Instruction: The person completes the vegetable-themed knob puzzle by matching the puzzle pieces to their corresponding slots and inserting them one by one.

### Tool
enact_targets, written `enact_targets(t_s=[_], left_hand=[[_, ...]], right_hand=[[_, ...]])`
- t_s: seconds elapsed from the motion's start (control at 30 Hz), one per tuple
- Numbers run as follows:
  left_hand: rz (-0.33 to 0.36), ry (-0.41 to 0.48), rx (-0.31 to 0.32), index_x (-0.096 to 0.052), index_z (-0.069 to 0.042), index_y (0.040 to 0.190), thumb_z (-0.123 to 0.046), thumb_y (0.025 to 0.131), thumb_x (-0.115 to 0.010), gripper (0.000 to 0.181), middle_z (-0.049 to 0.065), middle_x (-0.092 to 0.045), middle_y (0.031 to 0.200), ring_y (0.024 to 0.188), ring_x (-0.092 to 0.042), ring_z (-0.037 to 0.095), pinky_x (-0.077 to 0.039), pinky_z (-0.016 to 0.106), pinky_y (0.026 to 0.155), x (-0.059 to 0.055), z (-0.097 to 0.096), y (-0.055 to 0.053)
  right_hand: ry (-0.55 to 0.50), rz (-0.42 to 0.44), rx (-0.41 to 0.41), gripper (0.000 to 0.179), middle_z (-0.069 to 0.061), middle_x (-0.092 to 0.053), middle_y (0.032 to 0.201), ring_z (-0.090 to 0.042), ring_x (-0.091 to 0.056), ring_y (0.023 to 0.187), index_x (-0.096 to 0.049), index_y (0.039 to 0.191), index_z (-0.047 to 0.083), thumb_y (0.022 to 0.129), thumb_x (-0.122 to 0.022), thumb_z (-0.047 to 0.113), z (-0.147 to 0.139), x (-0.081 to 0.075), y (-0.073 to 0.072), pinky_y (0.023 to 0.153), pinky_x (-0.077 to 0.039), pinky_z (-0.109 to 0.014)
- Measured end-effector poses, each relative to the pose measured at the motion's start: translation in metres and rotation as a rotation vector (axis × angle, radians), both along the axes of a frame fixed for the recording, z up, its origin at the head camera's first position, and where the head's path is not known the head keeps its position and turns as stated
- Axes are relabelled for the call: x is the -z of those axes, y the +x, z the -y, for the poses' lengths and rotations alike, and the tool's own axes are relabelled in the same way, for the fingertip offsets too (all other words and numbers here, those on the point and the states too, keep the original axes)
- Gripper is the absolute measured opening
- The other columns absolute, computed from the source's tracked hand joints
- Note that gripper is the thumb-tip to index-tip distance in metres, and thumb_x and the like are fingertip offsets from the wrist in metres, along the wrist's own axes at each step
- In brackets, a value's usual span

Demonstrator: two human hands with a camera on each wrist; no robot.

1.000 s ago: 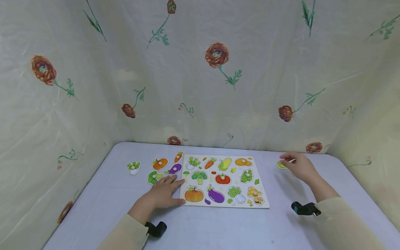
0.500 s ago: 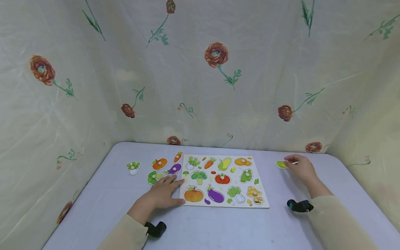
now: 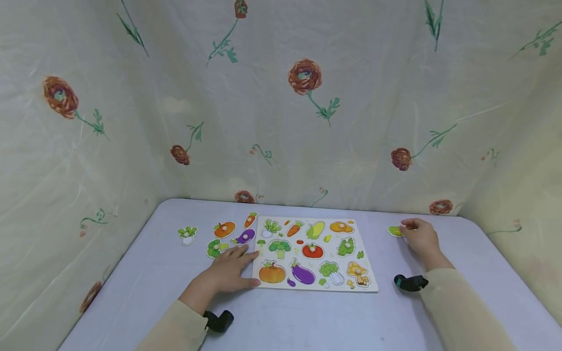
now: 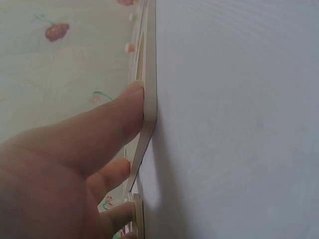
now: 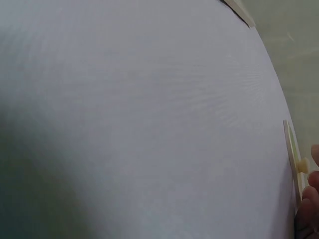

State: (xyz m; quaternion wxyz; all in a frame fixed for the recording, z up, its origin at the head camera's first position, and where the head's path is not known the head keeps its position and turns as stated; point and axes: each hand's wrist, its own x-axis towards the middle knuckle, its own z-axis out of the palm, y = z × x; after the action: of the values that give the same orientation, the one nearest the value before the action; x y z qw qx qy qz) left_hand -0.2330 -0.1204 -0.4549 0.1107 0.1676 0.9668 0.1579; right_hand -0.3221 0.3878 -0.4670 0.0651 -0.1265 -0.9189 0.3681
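My left hand point(image 3: 230, 270) lies spread at the left side of a white vegetable puzzle board point(image 3: 327, 286). Its thumb point(image 4: 130, 102) rests against the board's edge near the front corner. Beyond its fingertips lie a broccoli piece point(image 3: 216, 248) and an eggplant piece point(image 3: 247, 237). On the right, my right hand point(image 3: 422, 239) reaches to a small green puzzle piece point(image 3: 394, 231) with a white border. In the right wrist view, the bent fingertips point(image 5: 314, 180) stand beside this piece's knob point(image 5: 302, 166), with the knob showing free of them.
A pumpkin piece point(image 3: 225, 229), a carrot piece point(image 3: 250, 220) and a white-and-green radish-like piece point(image 3: 188, 236) lie left of the board on the white table point(image 3: 298, 319). Flowered curtain point(image 3: 351, 146) encloses the back and sides. Each wrist carries a black camera point(image 3: 411, 282).
My right hand has shifted slightly right, and its forearm has swung inward to the left. The green piece stays about where it was. My left hand has not moved.
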Motion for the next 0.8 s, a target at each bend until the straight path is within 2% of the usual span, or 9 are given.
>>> enact_targets(t_s=[0.1,0.3,0.8], left_hand=[[-0.005,0.001,-0.001,-0.045,-0.023,0.152,-0.055,0.086,-0.071,0.078,0.012,-0.03,0.162,0.148,-0.022,0.041,-0.022,0.065,0.115,0.001,0.0,0.0],[-0.006,-0.008,0.001,-0.044,-0.025,0.153,-0.057,0.086,-0.07,0.078,0.011,-0.029,0.162,0.148,-0.022,0.04,-0.022,0.064,0.115,0.003,0.001,-0.002],[-0.002,-0.016,-0.003,-0.045,-0.024,0.152,-0.057,0.086,-0.071,0.078,0.012,-0.03,0.162,0.148,-0.022,0.04,-0.022,0.064,0.115,0.002,-0.001,-0.002]], right_hand=[[-0.005,0.011,0.031,0.036,-0.025,-0.057,0.112,-0.037,-0.052,0.099,-0.059,0.125,-0.008,0.1,-0.056,0.018,0.001,0.005,-0.002,0.076,-0.041,-0.039],[0.038,-0.025,0.031,0.032,-0.024,-0.061,0.107,-0.037,-0.055,0.097,-0.061,0.122,-0.008,0.098,-0.06,0.014,0.001,0.013,-0.004,0.078,-0.04,-0.041],[0.049,0.028,0.056,0.03,-0.023,-0.059,0.105,-0.036,-0.052,0.096,-0.061,0.121,-0.01,0.098,-0.058,0.01,0.006,0.011,-0.007,0.079,-0.042,-0.044]])
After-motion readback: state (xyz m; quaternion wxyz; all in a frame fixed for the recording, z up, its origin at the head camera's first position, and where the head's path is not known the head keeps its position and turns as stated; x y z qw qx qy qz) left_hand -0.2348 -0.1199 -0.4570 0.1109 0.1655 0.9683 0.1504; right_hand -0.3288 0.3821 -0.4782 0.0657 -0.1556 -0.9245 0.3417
